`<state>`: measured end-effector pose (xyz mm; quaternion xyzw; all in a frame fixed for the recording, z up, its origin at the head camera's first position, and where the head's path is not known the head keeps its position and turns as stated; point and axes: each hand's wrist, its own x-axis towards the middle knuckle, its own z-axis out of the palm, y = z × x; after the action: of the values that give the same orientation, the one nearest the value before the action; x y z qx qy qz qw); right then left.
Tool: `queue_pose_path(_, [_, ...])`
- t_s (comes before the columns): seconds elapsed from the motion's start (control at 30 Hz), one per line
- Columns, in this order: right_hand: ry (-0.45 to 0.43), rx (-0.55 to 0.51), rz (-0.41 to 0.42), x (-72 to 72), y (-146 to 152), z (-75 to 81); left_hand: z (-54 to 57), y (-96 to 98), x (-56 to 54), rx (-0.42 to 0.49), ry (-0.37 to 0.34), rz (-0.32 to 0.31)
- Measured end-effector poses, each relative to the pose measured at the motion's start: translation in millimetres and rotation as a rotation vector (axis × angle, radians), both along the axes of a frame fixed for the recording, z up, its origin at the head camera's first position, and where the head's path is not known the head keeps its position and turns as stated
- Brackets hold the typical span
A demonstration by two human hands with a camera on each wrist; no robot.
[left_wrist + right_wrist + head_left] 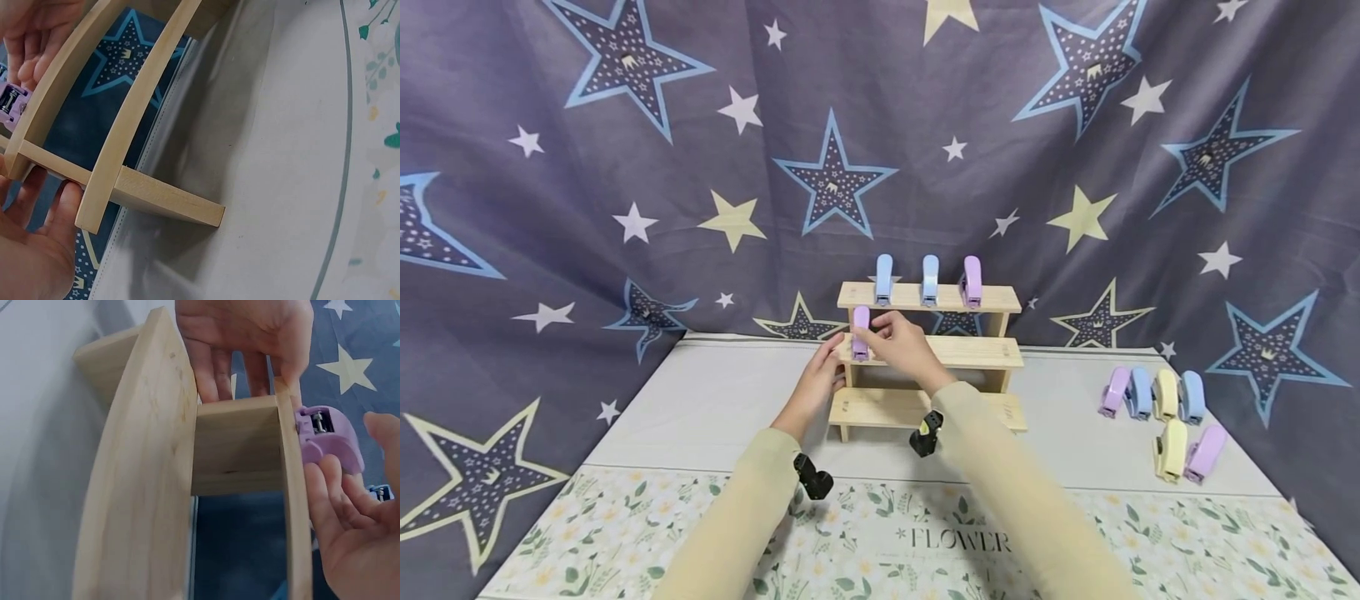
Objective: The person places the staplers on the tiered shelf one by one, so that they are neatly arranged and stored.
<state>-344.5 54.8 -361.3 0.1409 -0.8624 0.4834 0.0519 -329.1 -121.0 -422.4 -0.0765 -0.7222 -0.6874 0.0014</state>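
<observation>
A small purple hole punch (861,333) stands at the left end of the middle tier of a three-tier wooden shelf (958,352). My right hand (904,340) reaches in from its right. In the right wrist view, fingers (331,478) lie against the punch's near side, while the thumb (382,428) stands slightly apart near its top. My left hand (815,382) holds the shelf's left end, with fingertips (222,384) at the side board. Along the top tier are two blue hole punches (883,279) and another purple hole punch (972,282).
On the table to the right stand several hole punches in purple, blue and yellow (1165,393), in two rows. A star-patterned curtain (925,175) hangs close behind the shelf. A flower-printed cloth (865,542) covers the table's near part.
</observation>
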Motion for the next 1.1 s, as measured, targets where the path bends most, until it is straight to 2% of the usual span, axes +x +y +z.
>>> queue_pose_path(0.17, [-0.008, 0.046, 0.045, 5.1, 18.8, 5.2, -1.9, 1.1, 0.2, -0.011, -0.002, 0.0])
queue_pose_path(0.5, [0.05, 0.158, 0.112, 18.2, 71.1, 8.1, -2.8, 2.5, -2.3, 0.008, 0.006, 0.006])
queue_pose_path(0.9, [0.101, 0.233, 0.01, 34.9, 163.8, -3.3, -1.7, 4.3, 0.8, 0.01, -0.01, 0.026])
queue_pose_path(1.1, [0.061, 0.239, -0.046, 48.7, 216.7, -3.4, -2.0, 2.1, -0.7, 0.001, -0.014, 0.035])
